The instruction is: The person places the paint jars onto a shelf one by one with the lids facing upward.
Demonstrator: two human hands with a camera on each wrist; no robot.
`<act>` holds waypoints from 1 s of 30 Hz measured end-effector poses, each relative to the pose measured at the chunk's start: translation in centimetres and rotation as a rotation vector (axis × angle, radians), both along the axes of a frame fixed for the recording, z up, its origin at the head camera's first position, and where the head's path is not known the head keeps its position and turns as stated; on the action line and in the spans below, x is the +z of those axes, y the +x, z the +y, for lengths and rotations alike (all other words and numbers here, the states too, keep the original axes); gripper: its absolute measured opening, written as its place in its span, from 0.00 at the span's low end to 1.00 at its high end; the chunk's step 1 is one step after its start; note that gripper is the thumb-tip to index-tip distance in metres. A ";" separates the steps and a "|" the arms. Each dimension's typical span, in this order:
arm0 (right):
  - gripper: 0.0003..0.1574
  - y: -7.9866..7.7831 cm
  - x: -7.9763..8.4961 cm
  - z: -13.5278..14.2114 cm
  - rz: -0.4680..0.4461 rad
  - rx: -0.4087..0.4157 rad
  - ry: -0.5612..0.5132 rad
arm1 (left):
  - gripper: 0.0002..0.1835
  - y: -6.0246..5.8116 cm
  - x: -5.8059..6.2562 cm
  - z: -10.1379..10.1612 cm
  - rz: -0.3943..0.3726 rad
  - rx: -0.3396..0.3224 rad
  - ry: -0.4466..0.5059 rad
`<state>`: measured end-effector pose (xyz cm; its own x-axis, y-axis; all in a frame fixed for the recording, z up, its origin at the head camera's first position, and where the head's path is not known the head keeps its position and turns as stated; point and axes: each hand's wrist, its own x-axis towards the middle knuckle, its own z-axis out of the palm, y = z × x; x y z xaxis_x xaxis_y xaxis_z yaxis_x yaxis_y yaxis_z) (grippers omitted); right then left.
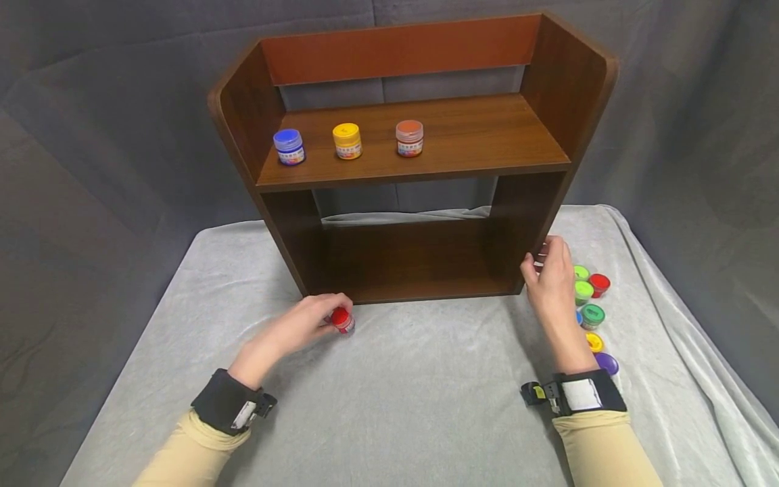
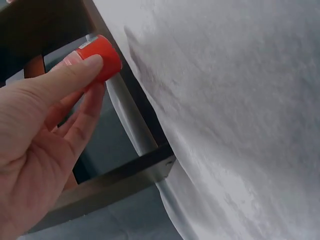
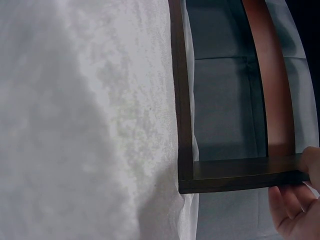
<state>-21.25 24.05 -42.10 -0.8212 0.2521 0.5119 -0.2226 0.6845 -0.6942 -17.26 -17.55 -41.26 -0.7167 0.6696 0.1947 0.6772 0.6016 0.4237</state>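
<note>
Between thumb and fingers, my left hand (image 1: pixel 304 321) pinches a small red paint jar (image 1: pixel 343 320) near the shelf's front left foot. The left wrist view shows the thumb lying on the jar's red lid (image 2: pixel 107 55). At the other end, my right hand (image 1: pixel 550 274) grips the right side panel of the brown wooden shelf (image 1: pixel 426 297). In the right wrist view, the thumb is on one side of that panel (image 3: pixel 235 182) and the fingers (image 3: pixel 295 200) are on the other. The upper board carries a blue jar (image 1: pixel 289 147), a yellow jar (image 1: pixel 347 141) and an orange-brown jar (image 1: pixel 410 138).
Right of the shelf, beside my right wrist, several more jars stand on the grey cloth (image 1: pixel 426 392): light green (image 1: pixel 583 292), red (image 1: pixel 599 285), dark green (image 1: pixel 592 316), yellow (image 1: pixel 594 342) and purple (image 1: pixel 606 363). Dark grey fabric (image 1: pixel 109 135) hangs behind and at both sides.
</note>
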 end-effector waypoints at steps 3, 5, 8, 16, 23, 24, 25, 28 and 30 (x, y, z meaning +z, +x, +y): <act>0.16 0.1 0.1 0.0 -0.022 0.001 -0.003 | 0.16 -0.1 0.0 0.5 -0.003 -0.032 0.002; 0.16 0.2 0.2 -0.1 -0.033 -0.001 -0.003 | 0.15 -0.2 0.0 0.9 -0.001 -0.033 -0.014; 0.16 0.2 0.2 0.0 -0.035 -0.004 -0.004 | 0.14 -0.3 0.0 1.5 0.023 -0.034 -0.044; 0.16 0.0 0.1 0.0 -0.020 -0.004 -0.004 | 0.16 -1.0 -0.5 3.1 0.140 -0.063 -0.079; 0.16 0.1 0.1 0.0 -0.023 -0.003 -0.002 | 0.17 -1.2 -1.1 3.5 0.142 -0.070 -0.096; 0.16 0.1 0.1 0.0 -0.020 -0.003 -0.002 | 0.17 -1.2 -1.2 3.5 0.136 -0.072 -0.096; 0.15 0.0 0.0 0.0 -0.017 -0.003 -0.001 | 0.17 -1.2 -1.3 3.5 0.130 -0.074 -0.095; 0.15 0.0 0.0 0.0 -0.015 -0.003 -0.001 | 0.18 -1.2 -1.5 3.4 0.122 -0.078 -0.090; 0.16 0.0 0.1 0.0 -0.021 -0.003 -0.001 | 0.19 -1.2 -1.6 3.3 0.127 -0.079 -0.087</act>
<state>-21.20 24.05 -42.04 -0.8308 0.2553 0.4945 -0.2060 0.6845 -0.6993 -18.41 -14.21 -42.88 -0.6349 0.7409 0.2190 0.7682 0.5754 0.2806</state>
